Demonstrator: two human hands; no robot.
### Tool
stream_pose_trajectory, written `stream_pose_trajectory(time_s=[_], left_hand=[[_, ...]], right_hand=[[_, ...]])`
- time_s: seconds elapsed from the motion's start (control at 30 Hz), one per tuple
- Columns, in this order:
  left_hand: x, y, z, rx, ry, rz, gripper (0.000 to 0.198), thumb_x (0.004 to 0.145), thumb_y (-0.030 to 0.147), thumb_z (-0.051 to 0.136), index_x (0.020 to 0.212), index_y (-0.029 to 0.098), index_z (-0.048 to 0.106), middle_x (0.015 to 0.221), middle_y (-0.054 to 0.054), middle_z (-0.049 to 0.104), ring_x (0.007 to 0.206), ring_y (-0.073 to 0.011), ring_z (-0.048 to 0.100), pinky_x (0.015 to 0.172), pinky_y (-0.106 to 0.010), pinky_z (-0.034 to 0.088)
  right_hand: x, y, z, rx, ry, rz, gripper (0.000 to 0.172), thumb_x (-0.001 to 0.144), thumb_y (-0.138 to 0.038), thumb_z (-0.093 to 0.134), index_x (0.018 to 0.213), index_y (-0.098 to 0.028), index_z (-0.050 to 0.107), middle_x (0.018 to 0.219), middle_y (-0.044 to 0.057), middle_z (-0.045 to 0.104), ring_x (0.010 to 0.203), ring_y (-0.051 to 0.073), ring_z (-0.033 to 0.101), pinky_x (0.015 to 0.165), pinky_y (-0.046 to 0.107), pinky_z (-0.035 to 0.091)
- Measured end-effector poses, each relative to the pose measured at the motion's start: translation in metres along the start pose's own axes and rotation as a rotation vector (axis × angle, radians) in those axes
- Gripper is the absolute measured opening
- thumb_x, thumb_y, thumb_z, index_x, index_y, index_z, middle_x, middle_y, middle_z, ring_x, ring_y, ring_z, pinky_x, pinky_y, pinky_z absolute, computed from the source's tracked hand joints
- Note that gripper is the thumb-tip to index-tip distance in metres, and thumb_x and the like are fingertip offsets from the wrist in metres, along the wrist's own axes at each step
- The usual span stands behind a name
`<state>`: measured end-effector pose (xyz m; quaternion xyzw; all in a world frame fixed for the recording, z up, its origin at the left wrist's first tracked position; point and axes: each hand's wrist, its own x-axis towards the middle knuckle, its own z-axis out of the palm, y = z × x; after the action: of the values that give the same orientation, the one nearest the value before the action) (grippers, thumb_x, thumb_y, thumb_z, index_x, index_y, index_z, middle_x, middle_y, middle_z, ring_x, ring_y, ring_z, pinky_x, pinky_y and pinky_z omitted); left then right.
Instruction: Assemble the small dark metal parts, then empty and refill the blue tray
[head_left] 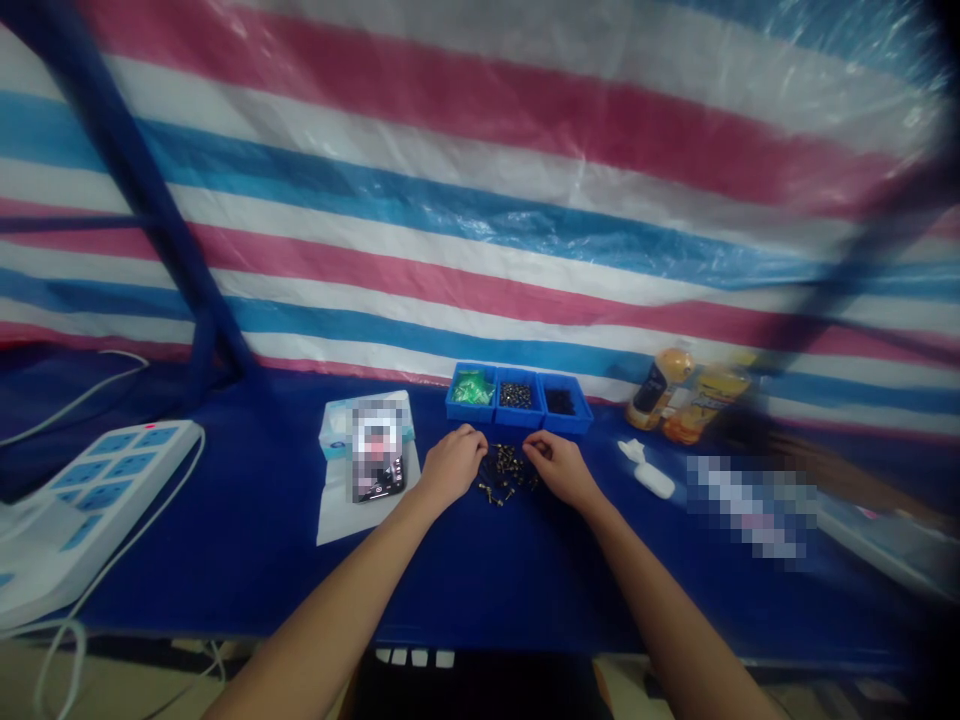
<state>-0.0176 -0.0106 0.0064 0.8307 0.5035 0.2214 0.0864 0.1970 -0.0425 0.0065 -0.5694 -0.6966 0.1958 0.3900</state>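
Note:
A loose heap of small black-and-brass screw-like parts (506, 472) lies on the blue tabletop (300, 570), between my hands. My left hand (452, 465) rests at the heap's left side, its fingertips pinched together near the top of the parts. My right hand (559, 470) sits on the heap's right side, fingers curled inward toward the parts. Whether either hand holds a small piece is hidden by the fingers. Just beyond both hands stands a blue three-compartment tray (519, 412), holding green pieces, small dark round parts and black parts.
A white power strip (82, 500) with its cable lies at the left. A phone (377, 470) with a blurred screen rests on white paper near a tissue box (367, 425). Two bottles (686, 397), a white object (649, 470) and a blurred packet (750, 505) lie right. Striped tarpaulin hangs behind.

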Motion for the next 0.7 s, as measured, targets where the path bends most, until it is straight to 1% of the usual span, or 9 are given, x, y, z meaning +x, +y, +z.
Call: stream_pose_trajectory(time_s=[0.1,0.23,0.37,0.53,0.7], left_hand=[[-0.0019,0.0002,-0.0012,0.015,-0.005,0.023,0.022,0.094,0.026,0.045,0.095,0.023,0.066,0.103,-0.005,0.062,0.093,-0.0212,0.061,0.076,-0.030,0.045],[-0.0040,-0.0027,-0.0027,-0.005,-0.031,0.064,0.026,0.095,0.025,0.043,0.102,0.024,0.068,0.107,-0.005,0.062,0.095,-0.0205,0.060,0.081,-0.030,0.045],[-0.0050,-0.0054,-0.0044,-0.023,-0.050,0.091,0.024,0.093,0.026,0.049,0.107,0.026,0.068,0.111,-0.004,0.062,0.097,-0.0218,0.059,0.081,-0.031,0.045],[-0.0055,-0.0049,-0.0066,-0.023,-0.049,0.096,0.018,0.092,0.027,0.052,0.100,0.027,0.067,0.108,-0.003,0.062,0.094,-0.0218,0.058,0.079,-0.031,0.044],[-0.0049,-0.0023,-0.0084,0.005,-0.079,0.113,0.012,0.090,0.025,0.053,0.093,0.023,0.065,0.104,-0.004,0.061,0.092,-0.0215,0.056,0.078,-0.031,0.043]], right_hand=[[0.0001,-0.0004,-0.0001,0.000,-0.003,0.008,0.020,0.086,-0.037,0.054,0.088,-0.022,0.067,0.066,0.000,0.062,0.059,0.015,0.054,0.059,0.026,0.038],[0.0005,-0.0005,-0.0003,-0.007,-0.002,0.005,0.020,0.086,-0.037,0.055,0.087,-0.022,0.067,0.066,-0.001,0.062,0.059,0.015,0.054,0.059,0.026,0.039],[0.0003,0.0012,0.0005,0.003,-0.001,0.001,0.020,0.086,-0.037,0.055,0.087,-0.022,0.067,0.065,0.000,0.061,0.059,0.016,0.053,0.058,0.026,0.038],[-0.0002,0.0029,0.0022,0.005,-0.007,-0.003,0.019,0.086,-0.037,0.055,0.088,-0.023,0.068,0.066,0.000,0.062,0.059,0.016,0.053,0.058,0.026,0.038],[-0.0002,0.0015,0.0019,-0.002,-0.012,0.004,0.020,0.086,-0.037,0.055,0.088,-0.023,0.068,0.068,0.001,0.063,0.061,0.016,0.055,0.060,0.027,0.039]])
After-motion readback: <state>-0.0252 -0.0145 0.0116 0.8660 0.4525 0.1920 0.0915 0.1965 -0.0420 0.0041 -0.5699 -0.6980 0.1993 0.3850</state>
